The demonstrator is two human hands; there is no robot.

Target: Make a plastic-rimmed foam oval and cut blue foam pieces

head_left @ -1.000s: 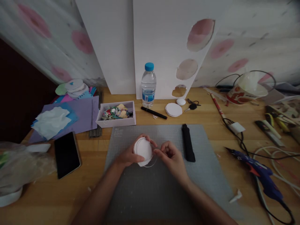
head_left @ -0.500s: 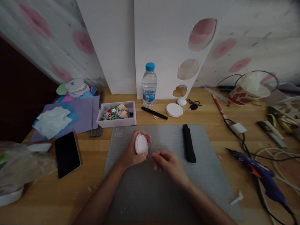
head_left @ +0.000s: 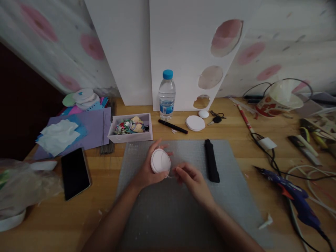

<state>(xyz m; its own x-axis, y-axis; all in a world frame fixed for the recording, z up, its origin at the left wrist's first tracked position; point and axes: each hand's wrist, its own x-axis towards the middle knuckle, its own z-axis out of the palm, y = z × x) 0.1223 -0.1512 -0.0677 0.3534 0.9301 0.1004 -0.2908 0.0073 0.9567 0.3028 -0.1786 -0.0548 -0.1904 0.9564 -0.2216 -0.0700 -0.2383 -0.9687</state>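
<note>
The left hand [head_left: 147, 175] holds a round white disc [head_left: 160, 161] above the gray mat [head_left: 173, 217], its grip clamped on the disc's edge, with some of the fingers spread behind it. The right hand [head_left: 191, 177] is just beside, its grip together at the thumb and forefinger on a thin pale thread [head_left: 170, 176] near the disc's lower edge. A black pouch [head_left: 211, 161] lies on the mat to the right. Behind the mat, on the counter [head_left: 228, 133], are an open box [head_left: 131, 138], a black pen [head_left: 172, 126] and an upright water bottle [head_left: 167, 96].
</note>
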